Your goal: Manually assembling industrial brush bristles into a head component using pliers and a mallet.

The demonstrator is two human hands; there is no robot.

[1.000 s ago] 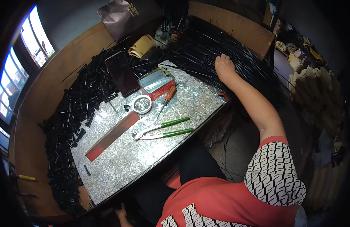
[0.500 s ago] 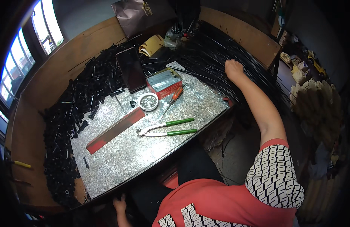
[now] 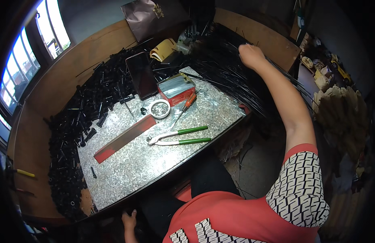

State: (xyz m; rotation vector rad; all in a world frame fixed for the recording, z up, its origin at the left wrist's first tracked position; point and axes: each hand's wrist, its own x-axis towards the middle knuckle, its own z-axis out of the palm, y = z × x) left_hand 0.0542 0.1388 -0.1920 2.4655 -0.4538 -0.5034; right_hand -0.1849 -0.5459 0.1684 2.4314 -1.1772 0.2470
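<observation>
My right hand (image 3: 252,56) reaches far out over a heap of thin black rods (image 3: 224,69) at the back right; its fingers are curled among the rods, and whether it grips any is hidden. My left hand (image 3: 130,220) hangs low below the front edge of the metal-topped work board (image 3: 155,162), fingers loosely apart, holding nothing. On the board lie green-handled pliers (image 3: 177,137), an orange-handled screwdriver (image 3: 183,108), a long red-edged metal bar (image 3: 124,137) and a small white dish (image 3: 159,108) of tiny metal parts.
A pile of short black tubes (image 3: 80,121) runs along the board's left side. A dark phone (image 3: 141,75), a red tin of thin pins (image 3: 177,87) and a yellow tape roll (image 3: 165,48) sit at the back. A brown bag (image 3: 151,16) leans on the wall. Windows (image 3: 17,69) are on the left.
My right hand has moved farther back and up into the black rods. The view has shifted, bringing my left hand into sight below the board.
</observation>
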